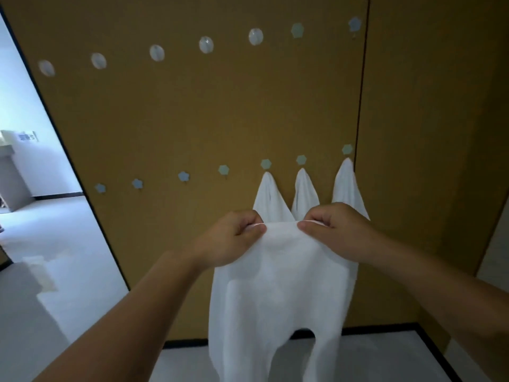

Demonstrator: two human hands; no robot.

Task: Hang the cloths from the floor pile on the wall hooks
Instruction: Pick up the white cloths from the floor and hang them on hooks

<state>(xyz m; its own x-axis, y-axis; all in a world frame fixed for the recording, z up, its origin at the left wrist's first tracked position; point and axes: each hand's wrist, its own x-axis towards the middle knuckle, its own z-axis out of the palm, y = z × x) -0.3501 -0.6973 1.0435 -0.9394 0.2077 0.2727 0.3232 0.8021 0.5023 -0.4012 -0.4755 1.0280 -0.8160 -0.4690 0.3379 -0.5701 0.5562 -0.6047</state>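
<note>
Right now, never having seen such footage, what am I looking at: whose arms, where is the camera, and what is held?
The one picture comes from a camera worn on a person's head, looking forward and down. Both bare arms are theirs. The left hand and right hand pinch the top edge of a white cloth before a brown wall panel. Three white cloths already hang from the right-hand small flower-shaped hooks of the lower row; round clear hooks sit above.
</note>
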